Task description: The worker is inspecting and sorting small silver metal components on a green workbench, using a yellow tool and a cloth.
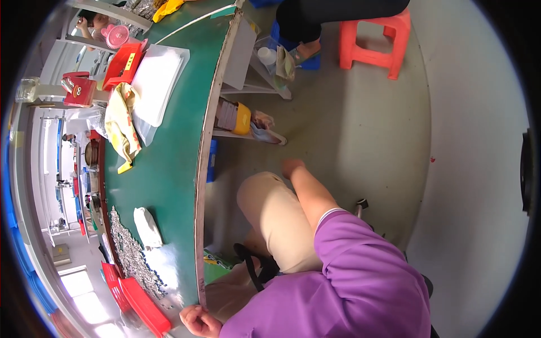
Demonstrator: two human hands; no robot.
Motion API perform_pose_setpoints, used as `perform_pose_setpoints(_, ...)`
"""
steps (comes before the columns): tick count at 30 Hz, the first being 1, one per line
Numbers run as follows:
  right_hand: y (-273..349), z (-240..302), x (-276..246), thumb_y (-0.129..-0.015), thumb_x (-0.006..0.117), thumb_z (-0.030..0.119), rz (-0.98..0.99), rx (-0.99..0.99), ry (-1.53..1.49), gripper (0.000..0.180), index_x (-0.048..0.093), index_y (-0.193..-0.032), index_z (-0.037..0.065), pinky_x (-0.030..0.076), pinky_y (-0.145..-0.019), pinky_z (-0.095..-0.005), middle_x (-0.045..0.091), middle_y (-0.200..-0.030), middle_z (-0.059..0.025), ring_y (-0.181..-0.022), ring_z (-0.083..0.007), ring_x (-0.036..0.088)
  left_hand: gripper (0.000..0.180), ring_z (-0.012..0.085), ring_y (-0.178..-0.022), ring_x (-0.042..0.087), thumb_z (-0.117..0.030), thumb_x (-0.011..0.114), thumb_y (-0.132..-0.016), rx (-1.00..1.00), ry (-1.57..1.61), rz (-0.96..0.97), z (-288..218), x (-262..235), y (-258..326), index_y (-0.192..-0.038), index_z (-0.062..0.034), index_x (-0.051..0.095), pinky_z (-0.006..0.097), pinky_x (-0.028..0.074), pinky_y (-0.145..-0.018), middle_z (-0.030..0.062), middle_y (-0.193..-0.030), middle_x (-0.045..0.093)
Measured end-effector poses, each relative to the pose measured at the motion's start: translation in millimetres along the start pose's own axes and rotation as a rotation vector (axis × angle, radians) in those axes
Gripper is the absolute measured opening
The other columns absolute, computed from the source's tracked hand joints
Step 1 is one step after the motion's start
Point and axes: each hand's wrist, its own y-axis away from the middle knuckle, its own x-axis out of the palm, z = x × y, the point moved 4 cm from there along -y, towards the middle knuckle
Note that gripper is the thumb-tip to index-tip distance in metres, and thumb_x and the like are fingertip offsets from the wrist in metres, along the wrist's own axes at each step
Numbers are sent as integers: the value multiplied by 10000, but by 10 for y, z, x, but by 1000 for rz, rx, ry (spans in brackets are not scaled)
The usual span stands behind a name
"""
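At the lower left, my left hand [200, 321] is at the corner of the green table [174, 169], its fingers curled in and nothing showing between them. My right arm reaches over my thigh, and my right hand [292, 168] is beside my knee, away from the table. Its fingers are mostly hidden, so I cannot tell what they do. Nearest my left hand on the table are a red tray [145, 307] and a spread of small silvery metal parts [132, 245]. Beside the parts lies a white cloth-like bundle [147, 228].
Farther along the table are a stack of clear plastic sheets [160, 84], a yellow patterned cloth [121, 118] and a red bin [121, 65]. An orange-red stool [375, 42] stands on the floor near another person's leg [304, 28]. A shelf under the table holds a yellow-and-dark box [241, 118].
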Motion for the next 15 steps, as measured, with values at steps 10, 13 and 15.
perform_pose_setpoints(10, 8, -179, 142, -847, 529, 119, 93, 108, 20, 285, 687, -1084, 104, 522, -858, -417, 656, -1139, -147, -1058, -318, 634, 216, 222, -690, 465, 138, 447, -743, -15, -174, 17, 10, -54, 56, -852, -42, 496, 318, 394, -641, 86, -759, 490)
perform_pose_setpoints(13, 4, -69, 92, -845, 521, 110, 55, -9, 71, 281, 691, -1068, 93, 525, -850, -416, 661, -1122, -152, -1046, -321, 639, 228, 220, -697, 473, 135, 452, -727, 3, -211, 28, -3, -52, 47, -867, -36, 509, 323, 398, -651, 87, -763, 496)
perform_pose_setpoints(15, 4, -26, 121, -839, 523, 103, 34, -16, 61, 275, 694, -1054, 87, 525, -849, -414, 662, -1116, -155, -1039, -322, 640, 237, 223, -698, 474, 135, 455, -717, -1, -222, 27, -3, -58, 54, -876, -29, 514, 324, 398, -655, 95, -769, 503)
